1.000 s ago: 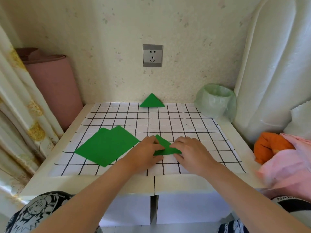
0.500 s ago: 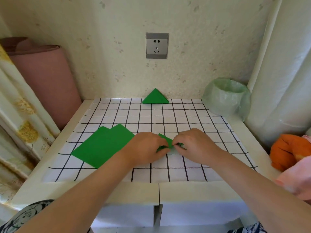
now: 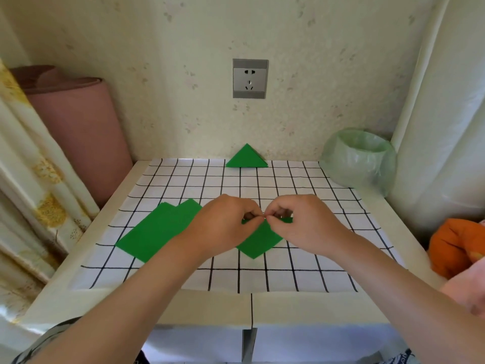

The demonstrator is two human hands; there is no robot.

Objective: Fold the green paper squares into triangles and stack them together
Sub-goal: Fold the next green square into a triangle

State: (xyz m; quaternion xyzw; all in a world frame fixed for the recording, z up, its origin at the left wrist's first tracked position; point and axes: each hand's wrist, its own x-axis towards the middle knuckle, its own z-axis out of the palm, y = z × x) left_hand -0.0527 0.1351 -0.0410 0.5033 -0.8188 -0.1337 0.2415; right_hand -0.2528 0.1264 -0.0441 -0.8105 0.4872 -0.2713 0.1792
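We are clamping left hand (image 3: pixel 225 227) and right hand (image 3: pixel 307 225) fingertips on the green paper square (image 3: pixel 259 240); slipping corners risk skewing the crease.

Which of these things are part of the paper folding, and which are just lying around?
Part of the job: the green sheet pinched by the left hand and right hand; the flat green squares beside it; the folded triangle by the wall.
Just lying about: pink roll, wall socket, bagged bin, orange bundle.
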